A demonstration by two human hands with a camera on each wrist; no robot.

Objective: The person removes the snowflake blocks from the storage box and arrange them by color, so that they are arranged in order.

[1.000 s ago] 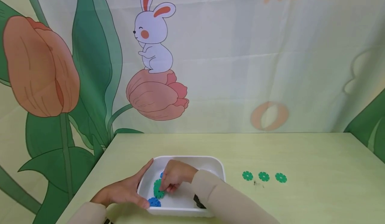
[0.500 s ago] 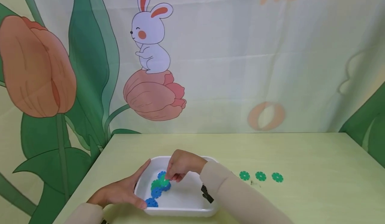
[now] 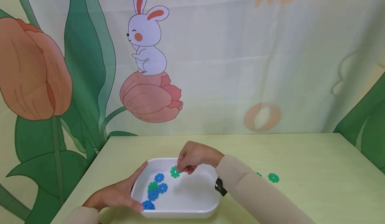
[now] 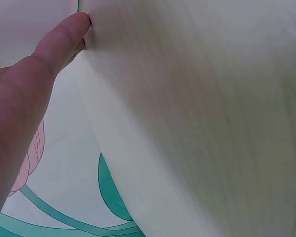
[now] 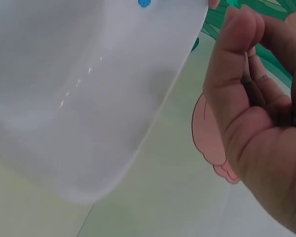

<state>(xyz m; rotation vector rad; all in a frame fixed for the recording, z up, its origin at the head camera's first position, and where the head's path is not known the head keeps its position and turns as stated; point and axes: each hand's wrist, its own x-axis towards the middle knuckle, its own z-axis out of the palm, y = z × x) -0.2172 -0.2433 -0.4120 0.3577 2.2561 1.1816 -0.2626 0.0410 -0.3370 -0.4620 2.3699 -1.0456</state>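
Observation:
My right hand (image 3: 196,155) pinches a green notched snowflake disc (image 3: 174,172) between thumb and fingertips, raised over the back of a white plastic tray (image 3: 180,214). In the right wrist view, the right hand (image 5: 256,98) has its fingertips together, and only a sliver of green shows there. My left hand (image 3: 118,194) holds the tray's left end, thumb at the front corner and fingers along the outer side. Inside the tray's left part lie several blue snowflake discs (image 3: 162,188) and a green disc (image 3: 152,186).
On the table (image 3: 315,184), right of the tray, lies a green disc (image 3: 273,177); another is mostly hidden behind the right sleeve (image 3: 240,174). A printed curtain (image 3: 216,67) with a rabbit and tulips hangs behind the table.
My right hand has lifted a green disc from the pile and moved up and to the right with it. The blue discs beneath are now uncovered. The left hand keeps its hold.

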